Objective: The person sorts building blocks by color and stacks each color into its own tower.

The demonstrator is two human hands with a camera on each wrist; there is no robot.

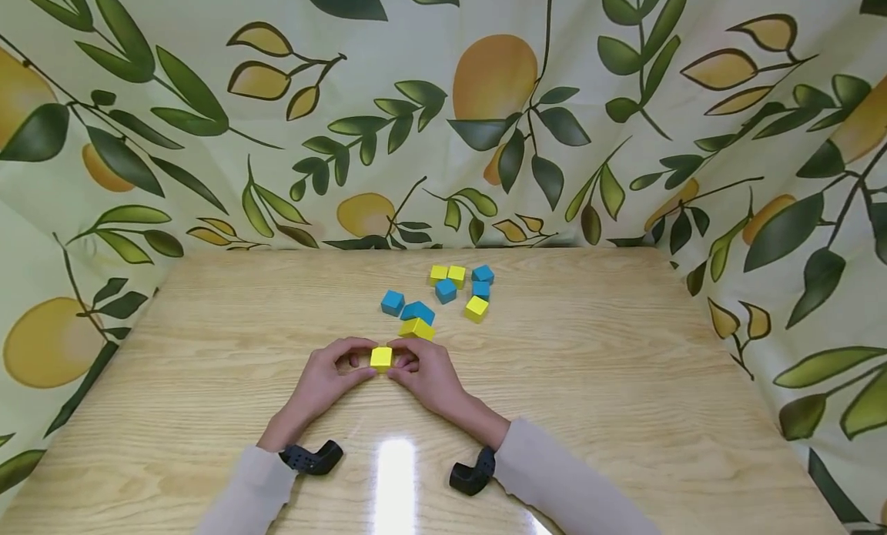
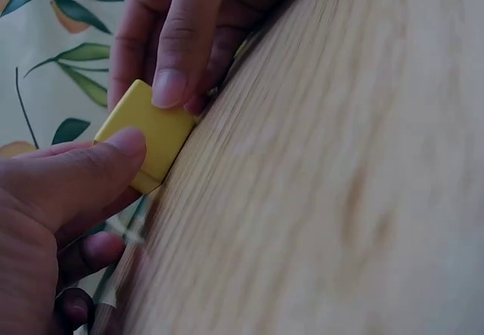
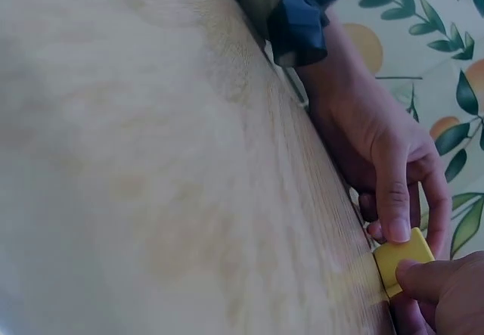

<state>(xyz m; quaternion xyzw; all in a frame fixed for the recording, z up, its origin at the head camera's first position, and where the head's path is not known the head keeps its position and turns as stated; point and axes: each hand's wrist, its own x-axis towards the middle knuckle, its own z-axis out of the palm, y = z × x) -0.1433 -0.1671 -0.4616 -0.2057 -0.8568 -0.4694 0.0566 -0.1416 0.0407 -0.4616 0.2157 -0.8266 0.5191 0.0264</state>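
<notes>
Between my two hands a yellow block (image 1: 381, 358) sits at the wooden table's surface, near the middle. My left hand (image 1: 331, 375) pinches it from the left, thumb on the near face and fingers behind. From the other side my right hand (image 1: 431, 375) pinches the same block in a like way. Both thumbs press the block's near face in the left wrist view, where the yellow block (image 2: 147, 134) looks tilted. Just beyond the right fingers lies another yellow block (image 1: 416, 329), with a blue block (image 1: 419, 312) right behind it.
Farther back stand loose blue and yellow blocks, among them a blue cube (image 1: 392, 302), a blue cube (image 1: 446, 291) and a yellow cube (image 1: 476, 309). The wooden table (image 1: 589, 381) meets a leaf-and-fruit patterned cloth (image 1: 416, 158) at the back and sides.
</notes>
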